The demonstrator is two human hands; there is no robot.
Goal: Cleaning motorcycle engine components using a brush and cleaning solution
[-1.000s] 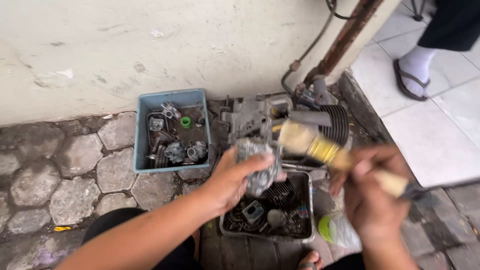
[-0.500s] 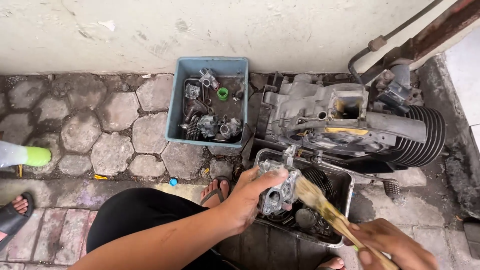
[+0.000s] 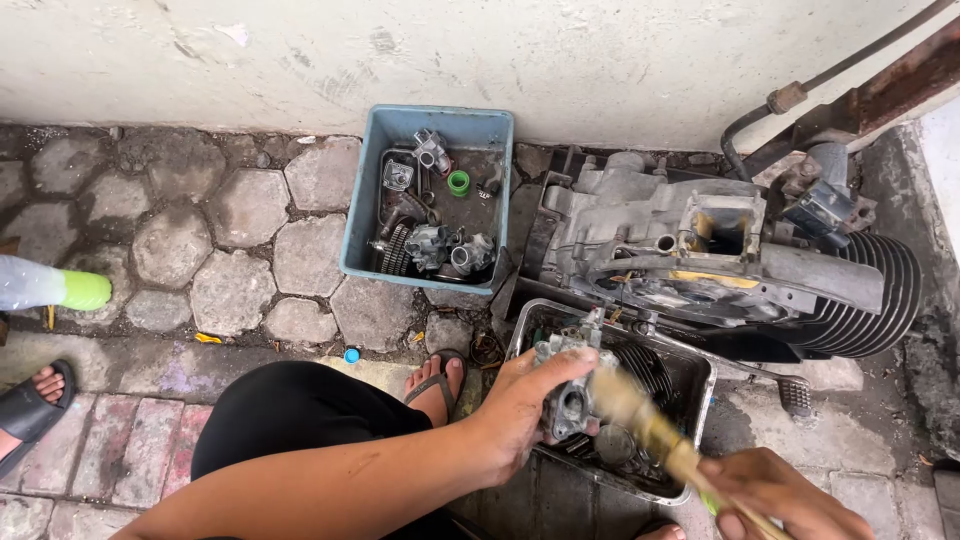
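My left hand (image 3: 522, 412) grips a small grey metal carburetor (image 3: 567, 392) over the near left corner of a dark metal tray (image 3: 700, 392). Its body stands roughly upright in my fingers. My right hand (image 3: 775, 497) at the bottom right holds a paintbrush (image 3: 650, 425) by its handle. The blurred bristles lie against the carburetor's right side. A round metal part (image 3: 612, 443) rests in the tray just under the brush.
A blue plastic bin (image 3: 363, 225) with several small engine parts sits by the wall. A grey finned engine block (image 3: 720, 265) lies behind the tray. My sandalled foot (image 3: 432, 381) is left of the tray. A bottle with a green cap (image 3: 55, 286) lies far left, near another person's foot (image 3: 35, 395).
The view has swung down and left. My left hand brought the carburetor lower over the tray, and my right hand dropped to the bottom right, the brush now stroking the part.
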